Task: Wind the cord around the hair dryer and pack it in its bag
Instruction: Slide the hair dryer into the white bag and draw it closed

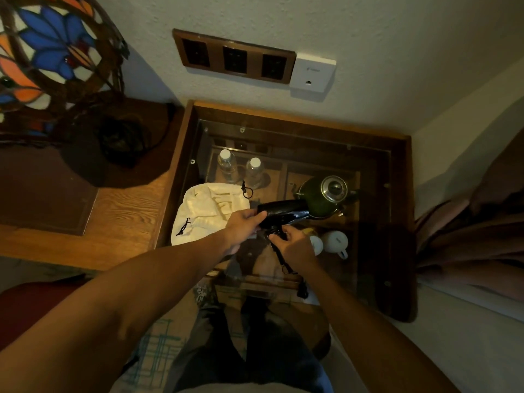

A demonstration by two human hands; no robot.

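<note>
Winding looks to be the step in hand, and it seems only partly done. The left hand [243, 224] has its grip curled round the rear end of the black hair dryer [283, 212], thumb on top, holding the body level above the glass worktop [377, 211], with the barrel pointing away from that grip toward the green kettle [323, 197]. Just below and to the right of that grip, the right hand [295, 246] pinches the cord [280, 258] close to where it meets the dryer's folded handle; whether any loops already sit there is too dark to tell. From the pinch the cord trails back toward the person, and the plug [302, 290] hangs free at its end, well below both hands. To do this well, I would judge that the left grip should keep the dryer steady while the right feeds the cord round the handle in snug, even turns laid side by side, keeping light tension so nothing slackens. The dangling plug could swing against the glass or the white mugs [336, 241] just beyond the right hand, so short, controlled turns look wise. The cream drawstring bag [209, 211] lies crumpled on the worktop just left of the left grip, touching neither hand, its mouth not plainly open.
</note>
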